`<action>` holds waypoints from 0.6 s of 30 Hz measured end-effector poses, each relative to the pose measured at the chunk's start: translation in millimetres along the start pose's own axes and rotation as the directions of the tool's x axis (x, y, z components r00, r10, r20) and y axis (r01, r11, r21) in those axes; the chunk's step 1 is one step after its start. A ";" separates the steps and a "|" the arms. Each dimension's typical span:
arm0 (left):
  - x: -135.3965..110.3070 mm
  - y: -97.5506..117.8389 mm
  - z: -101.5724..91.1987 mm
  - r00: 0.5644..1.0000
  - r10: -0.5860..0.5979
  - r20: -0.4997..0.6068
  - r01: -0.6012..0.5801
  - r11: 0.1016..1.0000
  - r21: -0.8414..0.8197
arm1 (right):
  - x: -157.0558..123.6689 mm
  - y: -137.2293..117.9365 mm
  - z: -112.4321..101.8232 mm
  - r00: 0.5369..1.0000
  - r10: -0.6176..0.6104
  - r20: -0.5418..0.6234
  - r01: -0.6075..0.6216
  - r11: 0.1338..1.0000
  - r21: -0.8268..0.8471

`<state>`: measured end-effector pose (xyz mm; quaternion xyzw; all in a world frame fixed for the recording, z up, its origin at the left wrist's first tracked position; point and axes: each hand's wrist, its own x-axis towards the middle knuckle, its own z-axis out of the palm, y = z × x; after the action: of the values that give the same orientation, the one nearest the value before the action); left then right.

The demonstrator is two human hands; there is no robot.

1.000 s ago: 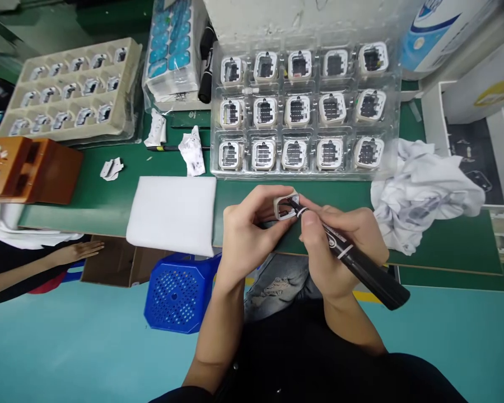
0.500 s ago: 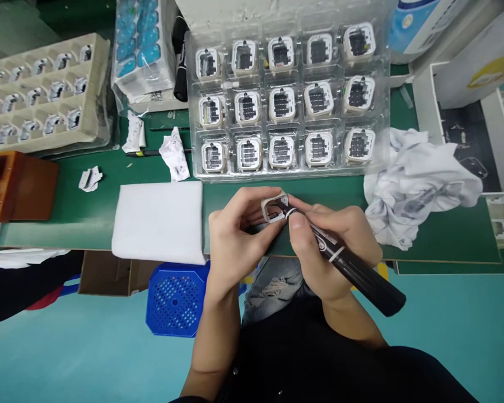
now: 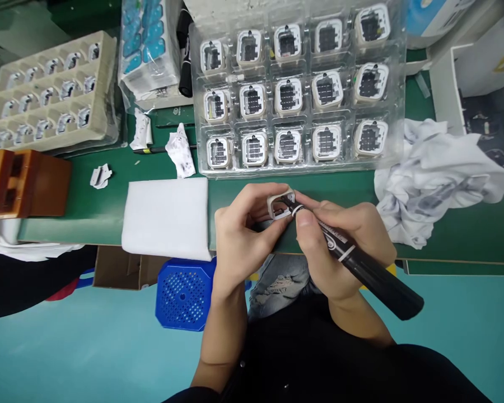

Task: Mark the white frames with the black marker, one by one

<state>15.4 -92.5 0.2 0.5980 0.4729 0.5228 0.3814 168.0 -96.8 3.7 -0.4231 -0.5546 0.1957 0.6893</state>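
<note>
Between thumb and fingers, my left hand [image 3: 247, 235] grips a small white squarish watch-case-like frame [image 3: 274, 209] at the bench's front edge. My right hand [image 3: 340, 240] is closed round a black marker pen [image 3: 361, 268], held slanting with its tail toward the lower right. The marker's tip reaches into the frame's opening; whether it touches the inner wall I cannot tell. Just beyond my hands lies a clear plastic tray [image 3: 306, 169] with rows of similar white squarish parts, their insides dark and ribbed.
To the left lie a folded white cloth [image 3: 166, 218], an orange-brown box [image 3: 46, 182] and a beige tray [image 3: 98, 120] of small parts. Crumpled white rags [image 3: 434, 184] sit on the right. Below the bench are a blue stool [image 3: 185, 294] and a cardboard box [image 3: 126, 267].
The whole view has shifted, so the bench and hands appear slightly further right. My grip on the frame and marker looks the same, with the tip still inside the opening.
</note>
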 end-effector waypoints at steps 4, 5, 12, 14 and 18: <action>-0.6 1.2 -0.1 0.999 -0.050 0.000 0.050 0.998 0.048 | -1.7 -0.2 -1.3 1.000 0.021 0.009 -0.021 1.000 -0.014; -0.7 1.3 -0.2 0.998 -0.057 0.002 0.057 0.997 0.056 | -2.4 -0.4 -1.6 1.000 0.028 0.010 -0.028 0.999 -0.019; -1.1 1.8 -0.1 1.000 -0.003 0.003 0.002 0.994 0.108 | -2.9 -1.4 -0.4 0.999 0.037 0.003 -0.037 0.998 -0.053; -1.4 3.1 1.0 1.000 0.028 0.000 -0.028 0.991 0.133 | -1.2 -1.1 0.0 1.000 -0.001 0.012 0.001 0.998 -0.056; -2.8 5.1 3.5 0.998 0.059 -0.014 -0.056 0.984 0.170 | 0.8 0.6 -1.6 0.989 -0.133 0.063 0.139 0.987 -0.085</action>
<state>19.7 -96.5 3.7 0.6366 0.5017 0.4973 0.3094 169.9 -96.4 3.7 -0.4087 -0.6099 0.1354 0.6653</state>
